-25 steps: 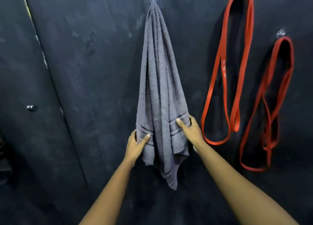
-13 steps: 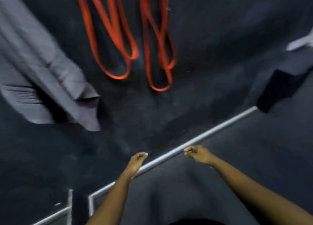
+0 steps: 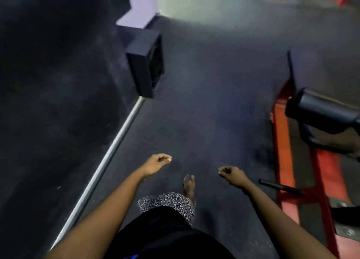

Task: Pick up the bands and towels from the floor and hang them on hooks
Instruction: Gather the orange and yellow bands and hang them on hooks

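No towel or band shows in the head view; the grey towel and the red bands on their hooks are out of the frame. My left hand (image 3: pixel 157 162) hangs over the dark floor (image 3: pixel 204 103) with its fingers loosely curled and nothing in it. My right hand (image 3: pixel 231 176) is a little lower and to the right, also loosely curled and holding nothing. My bare foot (image 3: pixel 189 185) stands on the floor between the two hands.
A black wall (image 3: pixel 58 83) runs along the left, with a metal strip (image 3: pixel 109 151) at its foot. A black box (image 3: pixel 145 64) stands against it further on. A red-framed bench (image 3: pixel 282 132) with a black pad (image 3: pixel 321 114) stands on the right.
Both hands let go of the hung grey towel and dropped. The view swung right and down from the wall to the floor; the towel and bands left the frame.
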`<state>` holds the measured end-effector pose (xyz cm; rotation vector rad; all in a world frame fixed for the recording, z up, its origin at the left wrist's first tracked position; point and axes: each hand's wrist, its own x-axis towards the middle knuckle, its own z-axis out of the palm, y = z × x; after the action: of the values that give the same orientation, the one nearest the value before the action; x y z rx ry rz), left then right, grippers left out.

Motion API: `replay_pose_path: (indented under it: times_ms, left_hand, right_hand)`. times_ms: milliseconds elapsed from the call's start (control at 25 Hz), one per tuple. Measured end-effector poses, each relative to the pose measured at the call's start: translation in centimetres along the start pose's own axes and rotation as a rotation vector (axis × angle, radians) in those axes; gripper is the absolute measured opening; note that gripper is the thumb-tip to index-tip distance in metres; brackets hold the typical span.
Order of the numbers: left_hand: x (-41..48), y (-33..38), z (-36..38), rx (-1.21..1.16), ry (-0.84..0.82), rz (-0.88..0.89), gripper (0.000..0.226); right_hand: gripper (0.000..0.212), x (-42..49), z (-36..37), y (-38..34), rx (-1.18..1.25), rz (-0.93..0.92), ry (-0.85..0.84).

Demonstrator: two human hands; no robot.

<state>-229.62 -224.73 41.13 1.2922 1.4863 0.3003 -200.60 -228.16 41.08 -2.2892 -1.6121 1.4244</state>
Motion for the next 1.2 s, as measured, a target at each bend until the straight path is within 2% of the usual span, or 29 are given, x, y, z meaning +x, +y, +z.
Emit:
replay_pose_path:
  times_ms: [160, 280, 360, 440, 600, 760, 880, 1040, 1200]
  left_hand:
    - [10.6, 3.8, -0.1, -0.049, -0.043, -0.116, 0.030]
    - [19.7, 9.8, -2.5, -0.073, 0.011, -0.157, 0.031]
    - [25.3, 15.1, -3.8, -0.063, 0.048, -0.141, 0.031]
    - [31.8, 21.4, -4.3, -0.073, 0.053, -0.093, 0.034]
    - [45.5, 35.1, -3.5, -0.007, -0.073, 0.068, 0.037]
    - [59.5, 47.2, -2.2, 0.095, -0.185, 0.203, 0.037]
    - [69.1, 56.1, -3.2, 0.230, -0.221, 0.250, 0.038]
    - [80.2, 61.3, -6.6, 0.256, -0.105, 0.224, 0.037]
    - [92.4, 64.5, -8.8, 0.135, -0.049, 0.076, 0.034]
  right_hand:
    - [0.028, 8.8, -7.8, -0.8, 0.002, 0.089, -0.039]
    - [0.034, 15.2, -15.9, -5.4, 0.022, -0.024, -0.079]
    - [0.041, 18.8, -21.7, -8.3, 0.095, -0.097, 0.009]
    - [0.043, 23.1, -27.3, -9.7, 0.183, -0.117, 0.091]
    - [0.043, 33.1, -36.3, -7.6, 0.306, -0.017, 0.227]
    - [0.045, 43.4, -45.1, -4.2, 0.291, 0.138, 0.244]
    - [0.046, 51.5, -53.6, -3.3, 0.202, 0.238, 0.195]
    - [0.048, 61.3, -63.0, -6.2, 0.114, 0.235, 0.121]
    - [0.049, 74.3, -72.8, -11.9, 0.165, 0.084, 0.111]
